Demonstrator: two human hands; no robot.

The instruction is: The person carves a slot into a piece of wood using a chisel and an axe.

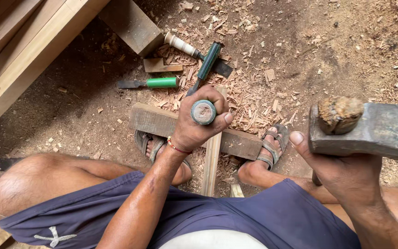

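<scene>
Chisel handle (203, 112), green with a worn round butt end facing up, stands near the middle of the view, wrapped tightly by the left hand (198, 123), whose fingers close fully around it. At about three o'clock from it, the right hand (346, 173) is clenched around a hammer (369, 129), its heavy grey metal head held level with the battered handle end poking up through it. Beneath the left hand a narrow wooden strip (212, 161) runs toward six o'clock, lying across a thicker wooden block (162, 122) pinned under both sandalled feet. At eleven o'clock from the left hand a green-handled chisel (155, 83) lies on the dirt floor (337, 50), and at twelve o'clock two more chisels (203, 57) cross among wood shavings (249, 106). Long planks (28, 50) lie at ten o'clock.
</scene>
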